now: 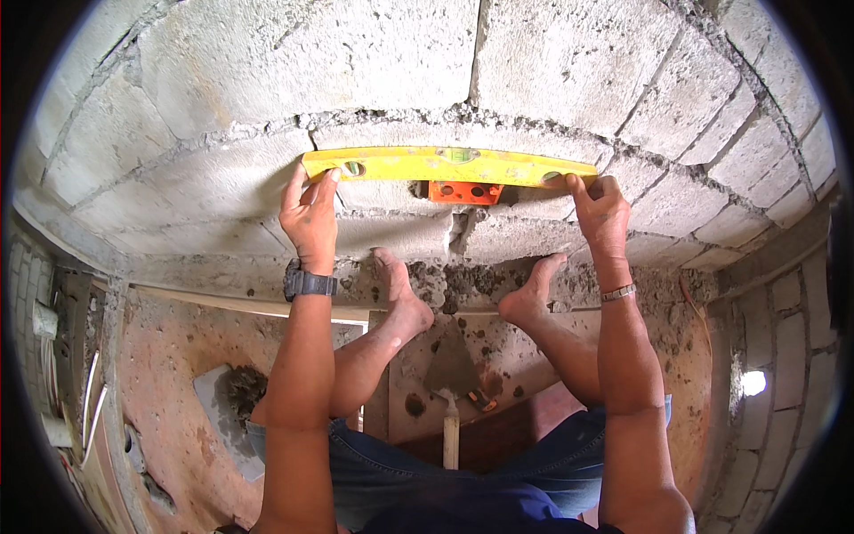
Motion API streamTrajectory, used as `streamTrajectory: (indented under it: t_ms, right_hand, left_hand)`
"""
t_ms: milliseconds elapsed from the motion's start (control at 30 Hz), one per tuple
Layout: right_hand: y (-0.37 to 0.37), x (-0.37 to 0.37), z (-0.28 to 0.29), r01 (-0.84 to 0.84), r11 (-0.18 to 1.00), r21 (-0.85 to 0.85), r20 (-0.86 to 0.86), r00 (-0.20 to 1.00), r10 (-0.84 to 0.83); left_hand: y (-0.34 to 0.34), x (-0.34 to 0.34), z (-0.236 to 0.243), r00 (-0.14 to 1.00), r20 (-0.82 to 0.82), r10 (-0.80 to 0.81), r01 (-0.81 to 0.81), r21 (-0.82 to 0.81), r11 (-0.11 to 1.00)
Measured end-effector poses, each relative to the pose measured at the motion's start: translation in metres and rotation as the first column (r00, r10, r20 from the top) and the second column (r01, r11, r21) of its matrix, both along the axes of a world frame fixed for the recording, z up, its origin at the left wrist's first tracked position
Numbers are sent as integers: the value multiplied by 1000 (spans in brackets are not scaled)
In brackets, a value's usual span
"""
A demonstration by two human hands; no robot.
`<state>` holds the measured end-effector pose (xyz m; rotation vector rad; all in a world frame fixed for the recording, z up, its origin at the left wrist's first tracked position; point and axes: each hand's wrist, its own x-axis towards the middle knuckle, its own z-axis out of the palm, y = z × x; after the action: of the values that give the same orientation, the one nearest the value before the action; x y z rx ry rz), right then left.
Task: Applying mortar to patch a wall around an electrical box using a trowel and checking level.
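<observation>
A yellow spirit level lies lengthwise against the block wall, with a green vial in its middle. My left hand pinches its left end beside a round vial opening. At the other end, my right hand grips the level with thumb and fingers. Just under the level, an orange electrical box is set into the wall; the level covers or meets its upper edge, I cannot tell which.
Between my bare feet lie a trowel with a pale handle and a small orange-and-black tool. A grey board with a mortar heap is at left. White tubes stand by the left wall. Mortar crumbs cover the ledge.
</observation>
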<state>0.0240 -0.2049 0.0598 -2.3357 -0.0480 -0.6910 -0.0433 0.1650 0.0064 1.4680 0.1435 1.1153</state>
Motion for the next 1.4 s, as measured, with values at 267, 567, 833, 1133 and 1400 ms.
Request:
streamTrajectory:
  t_ms: [267,567,833,1133,1400]
  right_hand:
    - [1,0,1,-9,1000,26,-1,1000,9]
    - [0,-1,2,-17,1000,-7,0,1000,17]
    - [-1,0,0,-14,1000,-27,14,1000,14]
    - [-1,0,1,-20,1000,-22,23,1000,21]
    - [-1,-1,1,-48,998,27,10,999,47]
  left_hand:
    - [-1,-2,3,998,-60,-3,1,-29,1000]
    - [2,0,0,999,-45,-28,25,-69,997]
    - [2,0,-1,999,-23,-40,39,-50,998]
    - [3,2,-3,1000,16,-23,23,-14,1000]
    - [5,2,-6,999,-19,-31,30,-40,999]
